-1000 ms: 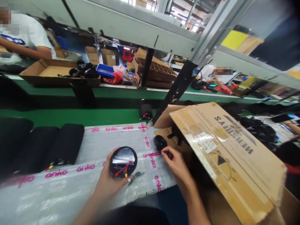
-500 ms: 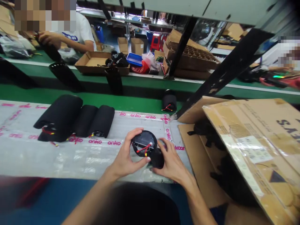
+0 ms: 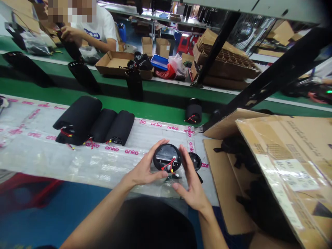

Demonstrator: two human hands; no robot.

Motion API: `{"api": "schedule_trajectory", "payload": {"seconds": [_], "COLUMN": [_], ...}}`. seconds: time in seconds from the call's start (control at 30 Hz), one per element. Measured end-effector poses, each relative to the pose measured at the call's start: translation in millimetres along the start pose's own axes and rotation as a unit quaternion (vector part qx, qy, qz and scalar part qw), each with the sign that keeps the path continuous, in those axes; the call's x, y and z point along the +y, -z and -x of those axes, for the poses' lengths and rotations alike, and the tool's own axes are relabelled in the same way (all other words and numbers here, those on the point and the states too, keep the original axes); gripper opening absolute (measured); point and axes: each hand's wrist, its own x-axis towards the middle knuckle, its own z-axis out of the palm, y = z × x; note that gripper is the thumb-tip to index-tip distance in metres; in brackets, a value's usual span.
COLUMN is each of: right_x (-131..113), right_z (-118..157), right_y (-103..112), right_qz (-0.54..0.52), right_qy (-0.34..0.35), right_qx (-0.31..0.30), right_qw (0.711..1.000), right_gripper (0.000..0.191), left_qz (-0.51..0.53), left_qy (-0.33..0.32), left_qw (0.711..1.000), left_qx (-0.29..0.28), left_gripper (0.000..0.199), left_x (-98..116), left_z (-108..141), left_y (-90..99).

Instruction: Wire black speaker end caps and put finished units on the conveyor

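Note:
A black round housing [image 3: 167,158] stands on the wrapped bench top with its open end up, and red and yellow wires with small connectors show at that end. My left hand [image 3: 145,169] curls round its left side, thumb at the front and fingers behind. My right hand [image 3: 191,185] is at its right side, fingers stretched out and thumb apart; whether the fingertips touch the housing I cannot tell. A black round cap-like part [image 3: 194,161] lies just right of that hand, partly covered by its fingers. Something small and dark below the housing is unclear.
Several black fabric-covered cylinders [image 3: 79,116] with wires lie to the left. Another black cylinder [image 3: 194,111] stands upright on the green surface. A large open cardboard box [image 3: 287,166] with black items borders the right. Across the bench, a person [image 3: 100,29] handles a dark tube.
My right hand has let go of the dark round piece it held against the housing and its fingers have straightened. The round cap-like part now shows beside it. The view has shifted.

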Motion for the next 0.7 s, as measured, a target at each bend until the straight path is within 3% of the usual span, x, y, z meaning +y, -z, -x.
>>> {"api": "schedule_trajectory", "payload": {"seconds": [0.13,0.27,0.37,0.5,0.7], "right_x": [5,3,-4,-10,-22], "right_z": [-12,-24,-26,-25,-23], "right_y": [-60,-90,-92,-91,-90], "right_qz": [-0.119,-0.076,-0.04,-0.012,-0.025], "right_qy": [-0.002,-0.04,-0.059,-0.056,-0.092], "right_qx": [0.153,0.273,0.295,0.285,0.291], "right_qw": [0.981,0.958,0.953,0.957,0.952], "right_gripper": [0.078,0.071,0.071,0.073,0.071], "left_qz": [-0.008,-0.054,-0.058,-0.03,-0.013], "left_qy": [-0.033,-0.058,-0.047,-0.054,0.008], "left_qw": [0.994,0.968,0.968,0.987,0.96], "left_qx": [0.107,0.236,0.242,0.15,0.28], "left_gripper": [0.092,0.071,0.068,0.082,0.064], "left_x": [-14,-19,-16,-13,4], "left_z": [0,-3,-1,8,5], "left_y": [-25.6,-52.4,-52.9,-43.4,-67.3]}}
